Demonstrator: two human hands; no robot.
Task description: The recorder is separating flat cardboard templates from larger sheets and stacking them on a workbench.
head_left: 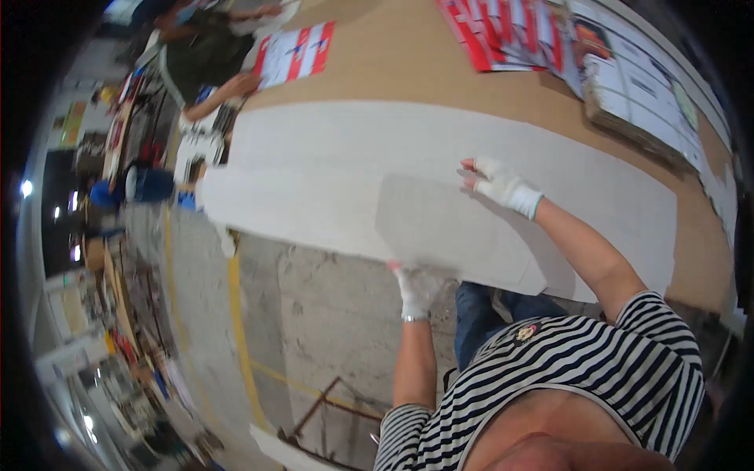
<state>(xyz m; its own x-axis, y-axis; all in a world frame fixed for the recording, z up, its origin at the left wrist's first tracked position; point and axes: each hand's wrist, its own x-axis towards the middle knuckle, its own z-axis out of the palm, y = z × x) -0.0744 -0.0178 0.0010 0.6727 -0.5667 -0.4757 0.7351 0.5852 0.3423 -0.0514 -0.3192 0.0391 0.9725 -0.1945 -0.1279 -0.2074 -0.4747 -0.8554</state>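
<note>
A long white sheet covers much of the brown-topped table in front of me. On its near part lies a smaller greyish-white sheet with slanted corners. My right hand, in a white glove with bare fingertips, is over the far right of the smaller sheet, fingers stretched out and holding nothing. My left hand, gloved the same way, is at the table's near edge beside the smaller sheet. Its fingers are blurred, and whether they touch the sheet's edge is not clear.
Red-and-white printed sheets lie fanned at the far right, next to a tied stack of printed sheets. At the far left, a co-worker's hand touches another red-and-white sheet. A metal frame stands on the floor below.
</note>
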